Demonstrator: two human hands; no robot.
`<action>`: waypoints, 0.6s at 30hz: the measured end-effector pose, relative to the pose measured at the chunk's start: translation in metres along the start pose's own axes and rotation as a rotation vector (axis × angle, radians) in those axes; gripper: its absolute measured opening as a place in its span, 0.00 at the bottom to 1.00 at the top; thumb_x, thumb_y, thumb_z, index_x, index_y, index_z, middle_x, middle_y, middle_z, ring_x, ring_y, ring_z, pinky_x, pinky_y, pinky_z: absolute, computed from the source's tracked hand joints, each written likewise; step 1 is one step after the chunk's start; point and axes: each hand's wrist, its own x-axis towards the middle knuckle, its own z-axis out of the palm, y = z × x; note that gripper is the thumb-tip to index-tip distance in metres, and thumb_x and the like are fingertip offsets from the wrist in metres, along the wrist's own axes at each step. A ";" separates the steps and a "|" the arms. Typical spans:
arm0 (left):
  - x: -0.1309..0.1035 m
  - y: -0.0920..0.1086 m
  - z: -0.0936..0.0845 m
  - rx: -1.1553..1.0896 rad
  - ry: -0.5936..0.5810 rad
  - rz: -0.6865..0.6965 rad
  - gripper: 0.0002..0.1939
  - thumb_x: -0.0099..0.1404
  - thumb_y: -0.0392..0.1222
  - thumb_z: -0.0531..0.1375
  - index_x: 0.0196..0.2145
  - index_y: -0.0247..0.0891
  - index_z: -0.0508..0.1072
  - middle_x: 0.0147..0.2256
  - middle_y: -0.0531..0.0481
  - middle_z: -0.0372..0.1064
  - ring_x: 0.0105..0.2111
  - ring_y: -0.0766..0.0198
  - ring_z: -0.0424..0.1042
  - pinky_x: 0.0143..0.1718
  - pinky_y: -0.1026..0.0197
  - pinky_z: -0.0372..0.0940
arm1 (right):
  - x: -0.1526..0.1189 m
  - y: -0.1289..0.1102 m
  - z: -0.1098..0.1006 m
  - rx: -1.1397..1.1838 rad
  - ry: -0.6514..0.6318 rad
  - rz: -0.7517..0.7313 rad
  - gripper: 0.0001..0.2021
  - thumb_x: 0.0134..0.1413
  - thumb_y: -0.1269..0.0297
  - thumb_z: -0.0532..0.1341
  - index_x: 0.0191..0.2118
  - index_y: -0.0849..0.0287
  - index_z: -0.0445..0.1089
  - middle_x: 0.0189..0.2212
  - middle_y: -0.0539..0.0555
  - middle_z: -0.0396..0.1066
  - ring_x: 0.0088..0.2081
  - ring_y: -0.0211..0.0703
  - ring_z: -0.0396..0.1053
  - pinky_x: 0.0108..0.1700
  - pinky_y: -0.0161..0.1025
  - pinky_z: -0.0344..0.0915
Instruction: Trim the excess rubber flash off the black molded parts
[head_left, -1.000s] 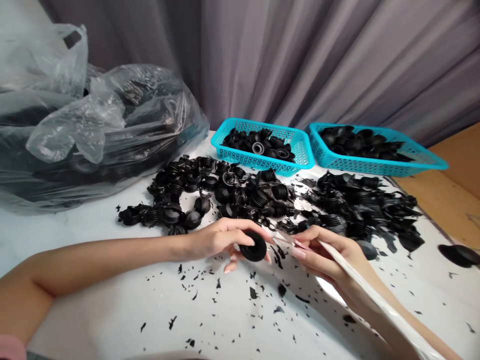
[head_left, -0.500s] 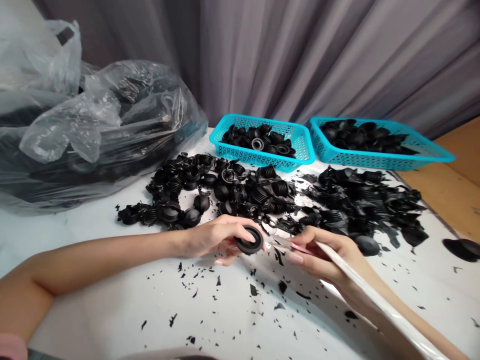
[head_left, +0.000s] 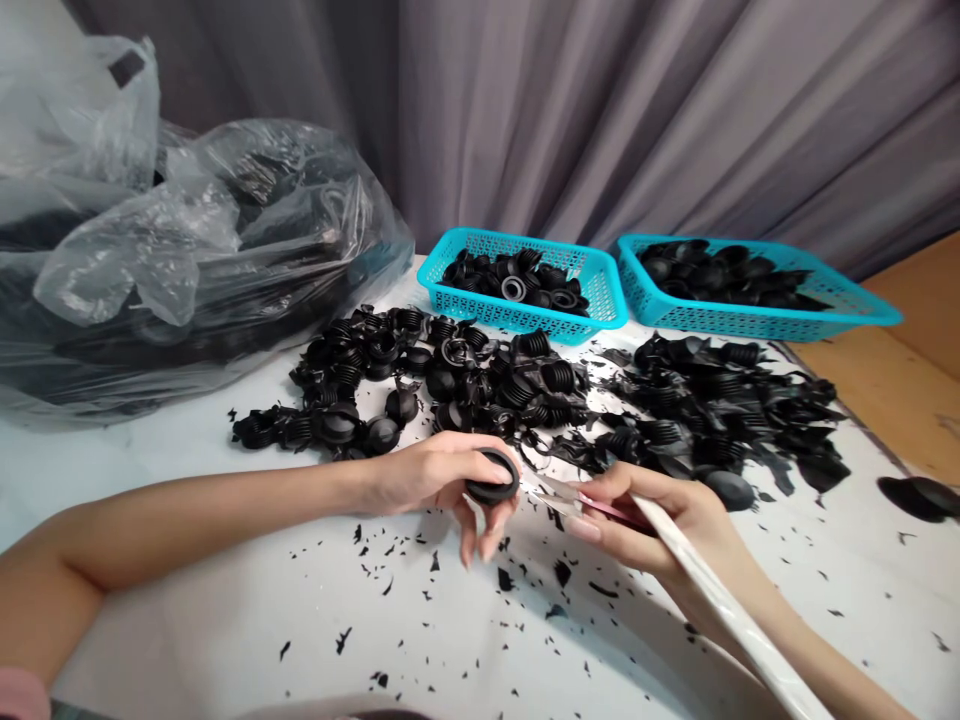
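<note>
My left hand [head_left: 442, 475] is closed round a round black rubber cap [head_left: 493, 486], with the thumb pressed on its hollow face and the lower fingers beneath it. Just to its right, my right hand [head_left: 649, 515] grips small pink-handled snips [head_left: 600, 503]. Their two pointed silver blades stand apart and aim at the cap's right edge; I cannot tell whether they touch it. Behind both hands spreads a heap of black ribbed rubber parts [head_left: 517, 385] with thin flash around them.
A blue basket [head_left: 525, 318] and another blue basket [head_left: 757, 322] hold black parts at the back. A clear plastic bag [head_left: 300, 270] full of black pieces bulges at the left. A white strip [head_left: 720, 590] crosses before my right forearm. Black scraps [head_left: 506, 578] litter the white table.
The cap has tilted in my left hand, so its face shows narrower. The lower left fingers have swung downward. The snips have stayed near the cap's edge.
</note>
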 end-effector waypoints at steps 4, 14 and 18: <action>-0.001 0.001 0.000 -0.012 0.009 -0.011 0.04 0.64 0.36 0.53 0.36 0.34 0.66 0.22 0.53 0.66 0.17 0.68 0.68 0.17 0.67 0.65 | -0.003 0.001 0.004 0.049 0.028 0.011 0.13 0.34 0.56 0.70 0.20 0.59 0.70 0.18 0.49 0.65 0.18 0.30 0.46 0.17 0.33 0.44; 0.000 0.002 0.000 -0.027 0.027 -0.010 0.04 0.62 0.38 0.54 0.35 0.35 0.64 0.22 0.54 0.65 0.18 0.70 0.65 0.20 0.64 0.69 | -0.006 0.001 0.007 -0.005 0.062 -0.087 0.11 0.35 0.58 0.70 0.19 0.58 0.70 0.16 0.46 0.58 0.17 0.31 0.48 0.17 0.33 0.49; 0.000 0.000 -0.001 -0.084 0.022 -0.002 0.03 0.61 0.37 0.54 0.33 0.35 0.65 0.21 0.56 0.60 0.19 0.71 0.61 0.20 0.64 0.70 | -0.007 0.001 0.010 -0.020 0.069 -0.101 0.12 0.36 0.56 0.69 0.20 0.59 0.72 0.16 0.48 0.60 0.17 0.32 0.51 0.16 0.33 0.51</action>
